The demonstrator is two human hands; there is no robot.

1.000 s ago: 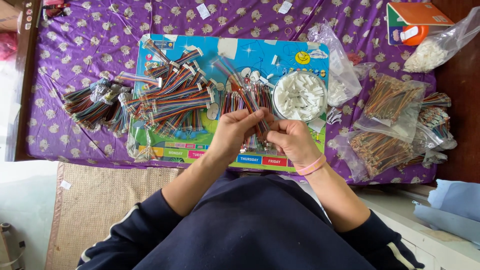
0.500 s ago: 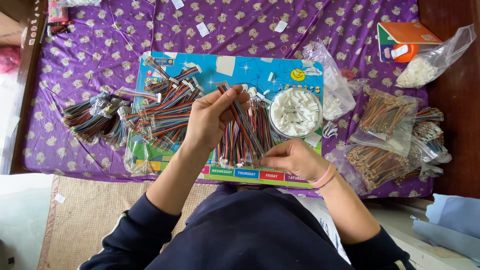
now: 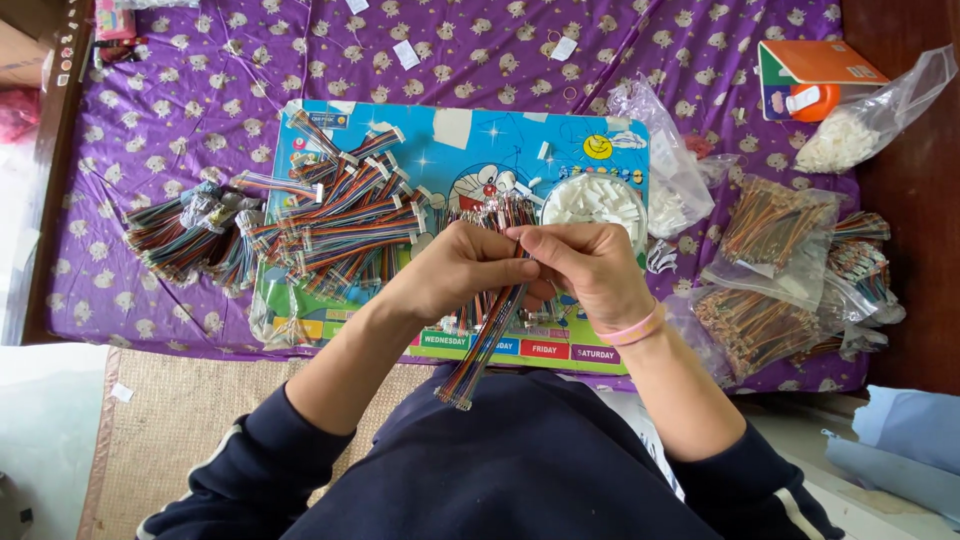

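Note:
My left hand and my right hand meet over a blue cartoon board and pinch the top end of one multicoloured ribbon cable. The cable hangs down toward my lap, its free end near my dark sweater. Under my hands lies a loose bunch of similar cables. A pink band circles my right wrist.
A heap of finished cables with white connectors covers the board's left half, with more bundles beside it on the purple cloth. A round bowl of white connectors sits by my right hand. Bagged cables lie to the right, an orange box beyond.
My left hand came back from the cable pile on the board and joined my right hand. Both now hold one ribbon cable raised above the board.

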